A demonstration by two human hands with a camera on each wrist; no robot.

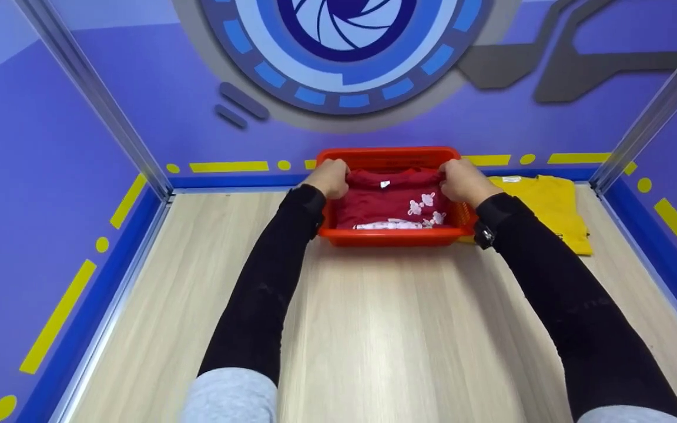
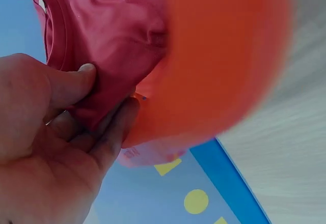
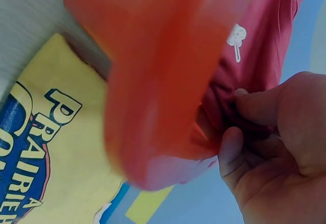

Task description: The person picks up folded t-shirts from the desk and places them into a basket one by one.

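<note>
A dark red T-shirt point(image 1: 379, 197) with white printed shapes lies folded inside the orange-red plastic basket point(image 1: 388, 237). My left hand point(image 1: 331, 178) pinches the shirt's corner at the basket's left side; in the left wrist view the thumb lies on top of the cloth point(image 2: 114, 51), fingers beneath. At the right side my right hand point(image 1: 465, 181) pinches the opposite corner, and the right wrist view shows the fabric point(image 3: 252, 71) bunched between thumb and fingers. The collar with its white tag faces the back wall.
A folded yellow T-shirt point(image 1: 541, 205) with blue lettering lies on the wooden table point(image 1: 374, 329) right of the basket, partly behind my right forearm. Close behind the basket rises the purple-blue back wall point(image 1: 156, 106); side walls point(image 1: 33, 194) enclose the table.
</note>
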